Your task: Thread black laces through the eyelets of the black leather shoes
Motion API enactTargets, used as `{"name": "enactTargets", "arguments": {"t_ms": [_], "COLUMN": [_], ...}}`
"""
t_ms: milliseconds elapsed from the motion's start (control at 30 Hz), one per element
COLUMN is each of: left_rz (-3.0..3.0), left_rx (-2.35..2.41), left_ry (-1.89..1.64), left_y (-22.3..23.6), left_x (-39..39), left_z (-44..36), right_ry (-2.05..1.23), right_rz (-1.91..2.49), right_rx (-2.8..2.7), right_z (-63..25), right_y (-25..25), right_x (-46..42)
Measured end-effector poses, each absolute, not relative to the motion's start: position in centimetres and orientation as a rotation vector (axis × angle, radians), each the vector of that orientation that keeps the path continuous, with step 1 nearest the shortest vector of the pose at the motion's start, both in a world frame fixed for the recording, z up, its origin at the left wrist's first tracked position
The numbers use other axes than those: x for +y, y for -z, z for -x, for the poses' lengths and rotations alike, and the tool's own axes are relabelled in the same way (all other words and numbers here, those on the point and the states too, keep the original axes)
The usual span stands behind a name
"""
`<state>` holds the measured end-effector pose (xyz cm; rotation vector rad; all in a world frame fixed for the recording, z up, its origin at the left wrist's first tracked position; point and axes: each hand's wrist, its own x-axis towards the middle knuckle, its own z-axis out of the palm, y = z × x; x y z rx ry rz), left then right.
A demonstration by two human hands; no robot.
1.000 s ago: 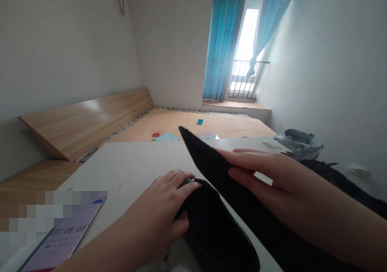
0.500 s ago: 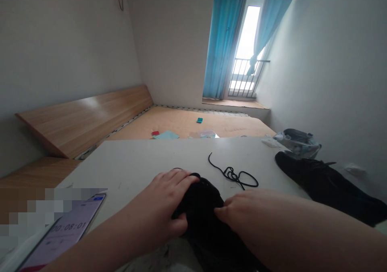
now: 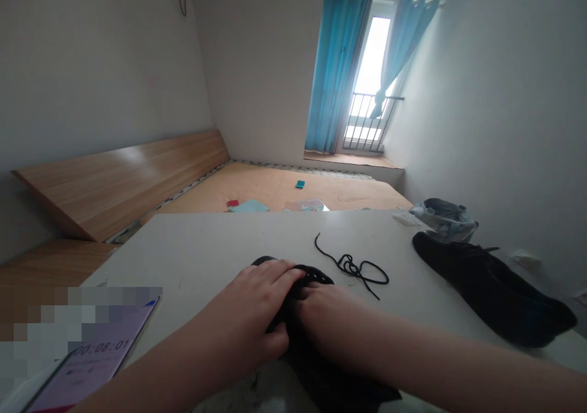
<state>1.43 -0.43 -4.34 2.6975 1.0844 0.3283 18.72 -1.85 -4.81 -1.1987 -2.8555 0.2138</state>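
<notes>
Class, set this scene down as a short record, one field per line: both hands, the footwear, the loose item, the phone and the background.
Left grip: closed over a black shoe
Right grip: at the same shoe, fingertips hidden
Second black shoe: to the right, lace on top
Loose item: black shoelace, tangled, on the white table
Phone: at left, screen reading 00:08:01
Background: bed, blue curtains

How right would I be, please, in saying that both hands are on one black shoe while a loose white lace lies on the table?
Not quite: the head view shows the loose lace is black, not white. The left hand and right hand are on one black shoe.
</notes>
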Motion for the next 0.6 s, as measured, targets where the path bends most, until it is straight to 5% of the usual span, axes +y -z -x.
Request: {"name": "enactTargets", "arguments": {"t_ms": [600], "left_rz": [-2.676], "left_rx": [1.065], "left_ry": [-0.325], "left_y": [4.0], "left_x": [-0.5], "left_z": [-1.2], "right_ry": [-0.561], "right_rz": [1.022], "right_rx": [-3.374], "right_z": [-20.1], "right_y": [2.0], "right_x": [-1.4]}}
